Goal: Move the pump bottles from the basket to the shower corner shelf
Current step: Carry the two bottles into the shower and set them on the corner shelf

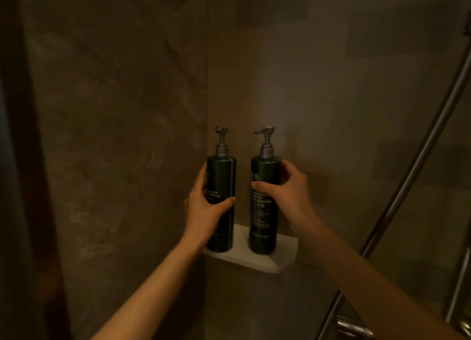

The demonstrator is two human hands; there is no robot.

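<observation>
Two dark green pump bottles with grey pump heads stand upright on the white corner shelf (285, 253). The shampoo bottle (224, 176) is on the left, close to the left wall. My left hand (206, 209) wraps around its middle from the left side. The body cleanser bottle (262, 219) stands to the right of it, with a narrow gap between the two. My right hand (288, 194) grips its upper half from the right, thumb across the front. The basket is not in view.
Brown stone tile walls meet at the corner behind the shelf. A metal shower hose (418, 166) runs diagonally at the right, down to chrome fittings (354, 327) at the lower right. A dark edge borders the far left.
</observation>
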